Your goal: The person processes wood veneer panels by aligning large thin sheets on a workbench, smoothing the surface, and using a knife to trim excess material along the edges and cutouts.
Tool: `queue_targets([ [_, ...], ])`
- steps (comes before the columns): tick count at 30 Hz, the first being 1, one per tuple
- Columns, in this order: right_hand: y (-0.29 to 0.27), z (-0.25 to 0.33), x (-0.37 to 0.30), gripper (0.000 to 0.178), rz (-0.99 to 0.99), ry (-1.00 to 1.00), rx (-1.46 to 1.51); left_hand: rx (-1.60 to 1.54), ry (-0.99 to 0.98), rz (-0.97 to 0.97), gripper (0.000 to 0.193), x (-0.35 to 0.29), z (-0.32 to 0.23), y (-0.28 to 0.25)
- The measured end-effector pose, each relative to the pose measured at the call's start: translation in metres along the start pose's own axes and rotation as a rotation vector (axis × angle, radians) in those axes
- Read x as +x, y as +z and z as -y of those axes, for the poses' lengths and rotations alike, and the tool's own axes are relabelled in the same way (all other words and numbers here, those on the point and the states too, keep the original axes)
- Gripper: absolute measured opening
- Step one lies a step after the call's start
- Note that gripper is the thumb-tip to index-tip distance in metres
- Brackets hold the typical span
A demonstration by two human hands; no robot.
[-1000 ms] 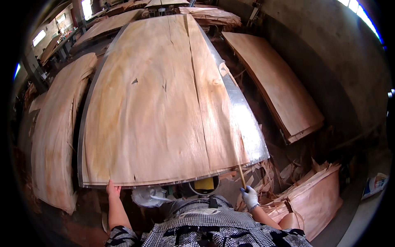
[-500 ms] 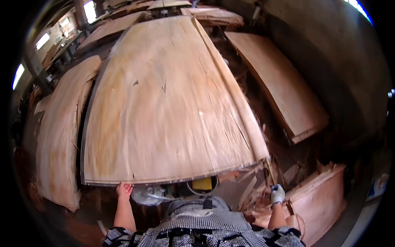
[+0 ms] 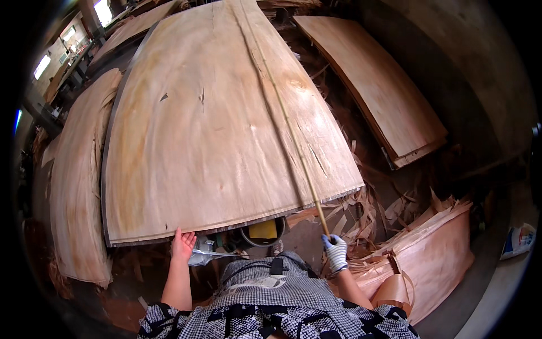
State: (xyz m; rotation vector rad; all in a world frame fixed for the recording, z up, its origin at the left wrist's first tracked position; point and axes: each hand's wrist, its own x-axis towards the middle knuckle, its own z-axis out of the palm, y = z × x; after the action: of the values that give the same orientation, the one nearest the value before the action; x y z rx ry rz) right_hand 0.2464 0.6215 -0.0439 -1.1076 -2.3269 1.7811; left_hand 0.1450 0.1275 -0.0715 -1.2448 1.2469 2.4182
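A wide sheet of pale wood veneer (image 3: 209, 147) covers the stack in front of me, with small splits and a dark knot hole in its surface. My right hand (image 3: 336, 253), in a white glove with blue fingertips, grips the near end of a long thin pole (image 3: 302, 155). The pole lies lengthwise over the right part of the sheet, beside a raised ridge in the veneer. My bare left hand (image 3: 183, 245) is at the sheet's near edge, left of the middle, fingers stretched and thumb up against the edge.
Veneer stacks flank the sheet at left (image 3: 79, 181) and right (image 3: 384, 85). Curved veneer pieces (image 3: 435, 254) stand at lower right, near torn strips (image 3: 370, 217). Under the near edge are a bucket (image 3: 245, 236) with a yellow thing inside and a clear plastic bag (image 3: 201, 255).
My right hand has swung the pole leftward from the sheet's right side, and the ridge in the veneer has shifted left with it. My left hand stays near the front edge.
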Motion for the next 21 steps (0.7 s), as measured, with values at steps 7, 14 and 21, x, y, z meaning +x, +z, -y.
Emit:
queue_targets([
  [7, 0.077, 0.059, -0.031, 0.018, 0.276, 0.165, 0.226, -0.115, 0.034, -0.134, 0.036, 0.017, -0.022, -0.026],
  [14, 0.135, 0.082, 0.006, 0.026, 0.489, 0.215, 0.472, -0.173, 0.059, 0.034, 0.035, 0.009, -0.053, -0.039],
  [21, 0.197, 0.080, 0.015, 0.023, 0.248, 0.054, 0.244, -0.242, 0.136, -0.213, 0.037, 0.064, -0.114, -0.141],
])
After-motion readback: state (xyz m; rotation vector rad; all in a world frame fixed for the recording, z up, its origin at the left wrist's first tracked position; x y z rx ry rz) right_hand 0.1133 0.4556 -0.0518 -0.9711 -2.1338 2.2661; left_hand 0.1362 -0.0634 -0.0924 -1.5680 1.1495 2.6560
